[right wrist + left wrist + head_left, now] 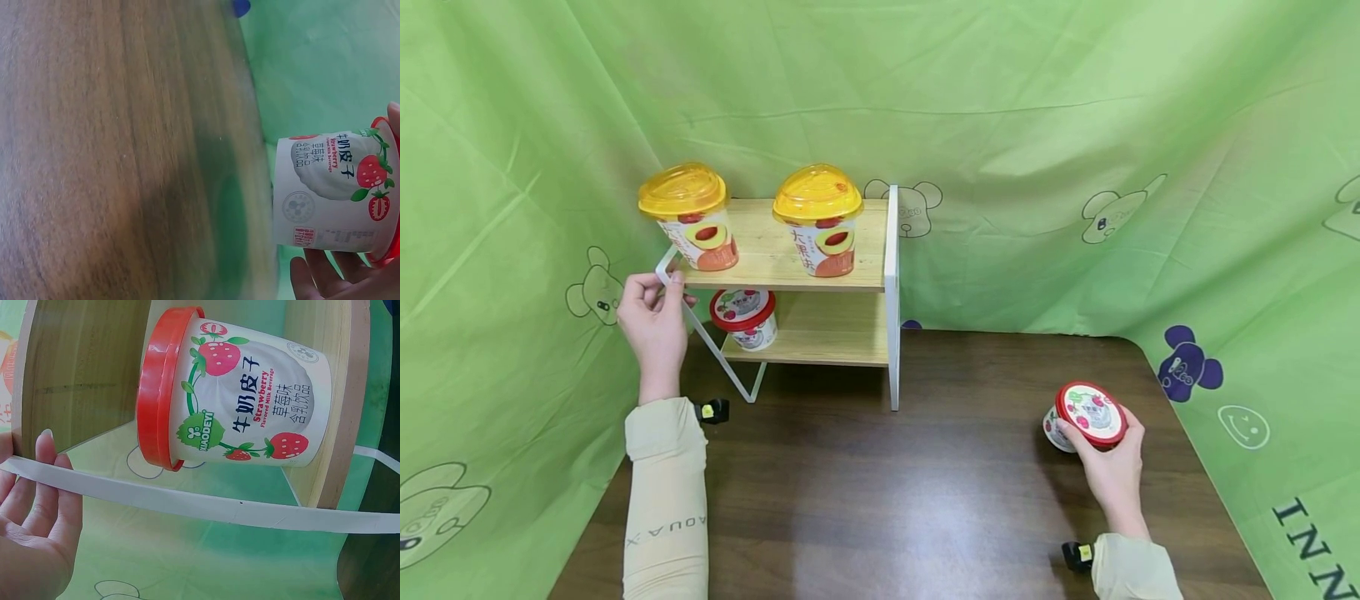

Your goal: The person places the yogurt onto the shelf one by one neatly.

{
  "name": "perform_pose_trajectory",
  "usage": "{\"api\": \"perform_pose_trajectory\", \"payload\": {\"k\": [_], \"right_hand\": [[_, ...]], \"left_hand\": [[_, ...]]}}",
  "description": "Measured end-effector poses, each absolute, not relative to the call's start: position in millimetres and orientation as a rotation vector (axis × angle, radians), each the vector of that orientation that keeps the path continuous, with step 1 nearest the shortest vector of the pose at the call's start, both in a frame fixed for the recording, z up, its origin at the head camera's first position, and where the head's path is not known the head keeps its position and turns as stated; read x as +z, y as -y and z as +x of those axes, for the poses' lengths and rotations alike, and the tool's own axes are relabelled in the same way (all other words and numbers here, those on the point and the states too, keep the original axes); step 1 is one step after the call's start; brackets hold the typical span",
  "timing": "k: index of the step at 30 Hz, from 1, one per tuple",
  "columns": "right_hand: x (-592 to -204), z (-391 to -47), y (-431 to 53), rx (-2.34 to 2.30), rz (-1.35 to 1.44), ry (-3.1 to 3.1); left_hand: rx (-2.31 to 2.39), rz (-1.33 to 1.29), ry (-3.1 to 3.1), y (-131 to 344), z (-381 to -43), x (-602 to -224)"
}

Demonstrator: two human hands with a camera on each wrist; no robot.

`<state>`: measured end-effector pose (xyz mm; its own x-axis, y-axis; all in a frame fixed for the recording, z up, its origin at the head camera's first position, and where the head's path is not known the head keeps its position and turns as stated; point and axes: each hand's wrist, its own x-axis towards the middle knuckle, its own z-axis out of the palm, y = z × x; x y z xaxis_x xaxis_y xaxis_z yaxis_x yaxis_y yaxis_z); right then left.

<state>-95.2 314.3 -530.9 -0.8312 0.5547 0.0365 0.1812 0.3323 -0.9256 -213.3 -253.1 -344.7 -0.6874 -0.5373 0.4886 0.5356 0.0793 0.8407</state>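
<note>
My left hand grips the upper left corner of a small two-tier shelf rack, its fingers around the white side frame and the board's edge. On the lower tier, close to that hand, stands a strawberry milk tub with a red lid. Over at the right, my right hand holds a matching strawberry milk tub upright near its red-rimmed lid. Whether its base touches the table cannot be made out. Two yellow-lidded peach cups stand on the top tier.
The rack stands on a dark brown wooden table, toward the back left. Green cloth printed with bear faces hangs behind and along both sides. The rack's white right side panel rises above the top board.
</note>
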Motion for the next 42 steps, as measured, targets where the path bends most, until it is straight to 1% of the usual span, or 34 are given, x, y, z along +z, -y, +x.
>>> {"api": "perform_pose_trajectory", "payload": {"k": [17, 42], "right_hand": [[-524.7, -97.3, -300.6, 1.523, -0.585, 2.283], [-525.9, -99.3, -271.5, 1.555, -0.458, 2.345]], "left_hand": [[-1.721, 0.015, 1.575, 252.8, -213.7, -345.5], [-1.689, 0.005, 1.589, 252.9, -213.4, -345.5]]}}
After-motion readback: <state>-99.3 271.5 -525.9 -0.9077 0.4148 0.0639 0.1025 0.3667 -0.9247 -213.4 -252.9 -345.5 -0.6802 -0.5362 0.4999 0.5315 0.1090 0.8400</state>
